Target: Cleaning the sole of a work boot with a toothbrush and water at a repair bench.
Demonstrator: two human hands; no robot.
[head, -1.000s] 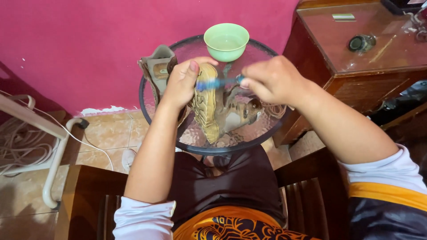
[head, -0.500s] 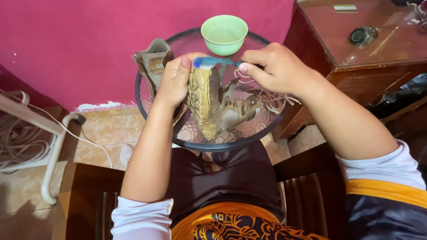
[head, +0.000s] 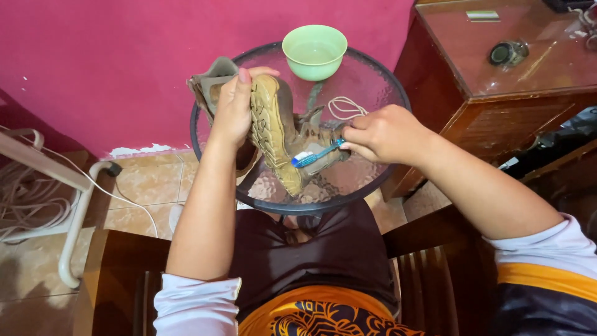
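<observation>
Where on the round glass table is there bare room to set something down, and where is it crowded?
Free: the right part of the glass table past the white cord, and the near rim strip below the toothbrush. Crowded: the middle, with the shoe, both hands, and the green bowl at the far edge.

A deep pink wall [head: 112, 56] rises above a beige tiled floor [head: 146, 183]. A round glass-topped table [head: 373, 81] stands beside a dark wooden cabinet [head: 528, 81]. White tubing [head: 68, 205] and cord [head: 18, 199] lie left.
</observation>
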